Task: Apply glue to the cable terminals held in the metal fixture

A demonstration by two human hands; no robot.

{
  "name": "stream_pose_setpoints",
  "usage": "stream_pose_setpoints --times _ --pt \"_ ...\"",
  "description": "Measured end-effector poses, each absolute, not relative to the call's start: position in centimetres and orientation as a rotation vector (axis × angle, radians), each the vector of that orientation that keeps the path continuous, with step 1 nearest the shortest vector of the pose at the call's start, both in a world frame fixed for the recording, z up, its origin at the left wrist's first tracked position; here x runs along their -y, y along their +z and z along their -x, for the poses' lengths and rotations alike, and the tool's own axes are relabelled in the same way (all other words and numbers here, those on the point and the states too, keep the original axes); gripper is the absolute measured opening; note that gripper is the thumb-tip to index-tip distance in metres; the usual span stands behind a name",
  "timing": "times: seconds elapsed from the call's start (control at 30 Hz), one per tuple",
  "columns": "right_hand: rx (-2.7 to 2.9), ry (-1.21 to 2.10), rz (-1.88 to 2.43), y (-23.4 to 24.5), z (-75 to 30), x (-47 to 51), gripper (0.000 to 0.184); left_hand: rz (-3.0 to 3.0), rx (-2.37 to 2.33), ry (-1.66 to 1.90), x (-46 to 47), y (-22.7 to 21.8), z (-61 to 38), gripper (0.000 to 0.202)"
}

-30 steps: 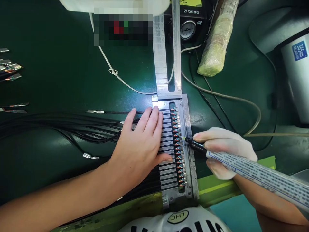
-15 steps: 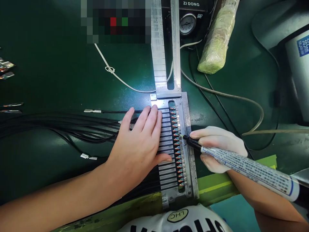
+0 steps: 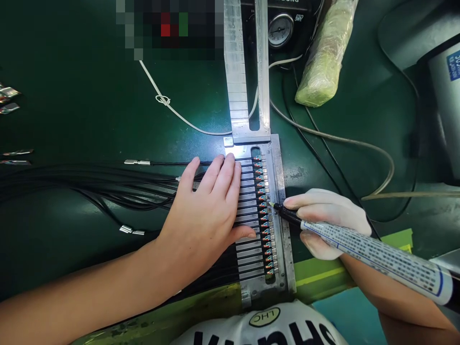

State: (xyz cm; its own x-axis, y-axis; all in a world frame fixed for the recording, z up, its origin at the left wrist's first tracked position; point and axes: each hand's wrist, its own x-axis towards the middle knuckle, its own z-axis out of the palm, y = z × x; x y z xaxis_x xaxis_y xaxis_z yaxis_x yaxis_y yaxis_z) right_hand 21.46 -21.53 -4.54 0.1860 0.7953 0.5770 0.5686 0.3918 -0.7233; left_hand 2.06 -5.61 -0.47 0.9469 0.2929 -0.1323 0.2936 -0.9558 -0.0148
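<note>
A metal fixture (image 3: 283, 249) lies on the green mat and holds a row of several black cables with small coloured connector ends (image 3: 265, 220). My left hand (image 3: 204, 215) lies flat and open on the cables and the fixture's clamp bars, fingers together pointing away from me. My gloved right hand (image 3: 327, 215) is closed round a long white syringe-like dispenser (image 3: 377, 261). Its black nozzle tip (image 3: 278, 207) touches a connector about halfway down the row.
A bundle of black cables (image 3: 89, 184) runs off to the left, with loose metal terminals (image 3: 131, 230) beside it. Behind the fixture stand an upright metal rail (image 3: 237, 72), a pressure gauge (image 3: 279, 29), a wrapped yellowish roll (image 3: 323, 52) and hoses (image 3: 341, 141). A grey cylinder (image 3: 447, 100) stands at the right.
The dispenser tip has shifted slightly along the connector row. My left hand has stayed pressed on the cables. The view has tilted a little.
</note>
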Motion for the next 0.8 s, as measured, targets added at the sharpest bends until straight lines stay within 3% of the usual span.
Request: stream_pose_setpoints --times 0.67,0.8 --pt "1.502 0.321 1.254 -4.95 -22.2 21.62 0.028 -3.114 -0.452 -0.212 5.54 -0.52 -2.01 0.106" --pt "1.508 0.306 1.285 -4.62 -22.09 21.64 0.023 -3.109 -0.451 -0.203 5.56 -0.59 -2.04 0.107"
